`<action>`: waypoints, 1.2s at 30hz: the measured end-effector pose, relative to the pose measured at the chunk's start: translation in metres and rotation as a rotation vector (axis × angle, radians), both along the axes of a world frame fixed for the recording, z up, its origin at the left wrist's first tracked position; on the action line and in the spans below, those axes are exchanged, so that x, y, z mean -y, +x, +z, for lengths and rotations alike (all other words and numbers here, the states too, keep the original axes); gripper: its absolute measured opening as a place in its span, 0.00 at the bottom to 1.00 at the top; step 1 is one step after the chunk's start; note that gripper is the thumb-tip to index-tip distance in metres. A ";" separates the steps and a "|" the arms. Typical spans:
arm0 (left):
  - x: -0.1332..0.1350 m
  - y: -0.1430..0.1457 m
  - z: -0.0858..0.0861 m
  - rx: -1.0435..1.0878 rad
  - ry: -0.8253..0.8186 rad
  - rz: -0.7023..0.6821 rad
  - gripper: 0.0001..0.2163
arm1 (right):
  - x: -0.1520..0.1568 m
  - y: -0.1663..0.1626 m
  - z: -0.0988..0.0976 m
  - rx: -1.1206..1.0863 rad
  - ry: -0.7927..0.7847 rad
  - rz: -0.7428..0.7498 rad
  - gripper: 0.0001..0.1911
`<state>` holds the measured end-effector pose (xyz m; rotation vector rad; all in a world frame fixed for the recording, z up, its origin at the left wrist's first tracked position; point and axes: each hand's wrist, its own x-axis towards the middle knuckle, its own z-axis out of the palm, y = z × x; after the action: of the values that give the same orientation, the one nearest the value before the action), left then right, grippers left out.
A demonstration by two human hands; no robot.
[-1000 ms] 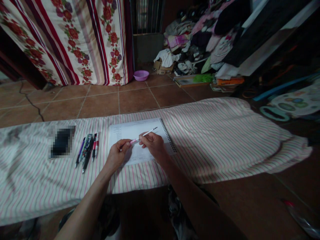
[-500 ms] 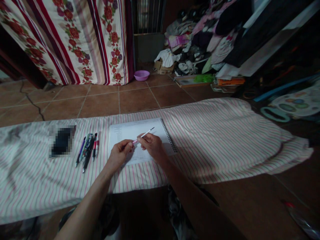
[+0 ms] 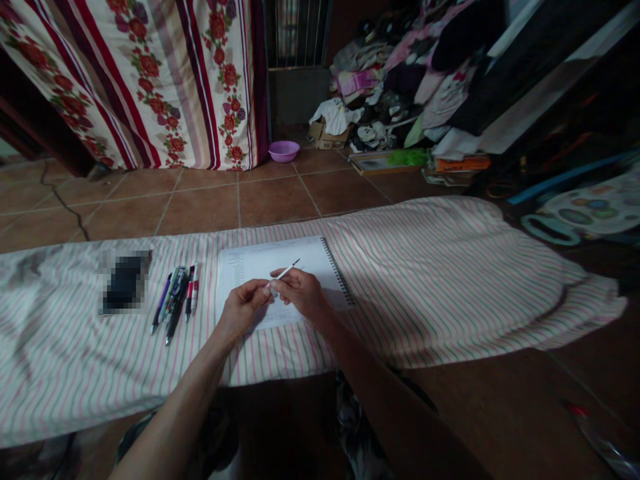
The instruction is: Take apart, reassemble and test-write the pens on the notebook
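Observation:
My left hand (image 3: 243, 304) and my right hand (image 3: 301, 291) meet over an open spiral notebook (image 3: 310, 252), both with their fingers closed. Between them runs a slim white pen (image 3: 287, 271), its dark tip pointing up and to the right. The right thumb and fingers pinch the white shaft, while the left fingertips grip the lower end, where a little pink shows. Most of that end is hidden by the fingers. To the left of the notebook, several pens (image 3: 175, 297) lie side by side on the striped cloth (image 3: 425, 280).
At the far left of the cloth lies a dark pixelated object (image 3: 124, 283). Beyond the cloth, a purple basin (image 3: 284, 151) sits on the tiled floor by a floral curtain (image 3: 190, 87). Clothes (image 3: 360, 80) are heaped at the back, and a pale plastic item (image 3: 595, 207) stands at right.
My right hand has slid slightly left and closer to my left hand. The pen has shifted left with it, and less of its pink part shows between the hands.

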<state>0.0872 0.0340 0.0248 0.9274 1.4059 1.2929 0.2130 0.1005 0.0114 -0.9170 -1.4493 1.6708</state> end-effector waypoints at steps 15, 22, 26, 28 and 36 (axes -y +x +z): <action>-0.001 -0.007 0.000 0.070 -0.031 0.118 0.13 | -0.007 0.010 0.013 0.064 -0.077 -0.217 0.14; 0.002 -0.006 0.003 0.066 -0.028 0.077 0.12 | -0.002 0.009 0.015 0.037 -0.080 -0.110 0.16; 0.002 -0.003 0.004 0.054 -0.029 0.041 0.13 | -0.002 0.008 0.015 0.023 -0.054 -0.117 0.17; 0.002 -0.002 0.004 0.047 -0.023 0.019 0.13 | -0.001 0.008 0.016 0.017 -0.032 -0.102 0.17; 0.003 0.001 0.007 0.108 -0.054 -0.022 0.14 | 0.002 0.007 0.018 0.002 -0.031 -0.075 0.12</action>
<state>0.0886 0.0308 0.0314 0.8230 1.3371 1.2640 0.2203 0.0984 0.0294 -0.9779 -1.3774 1.6416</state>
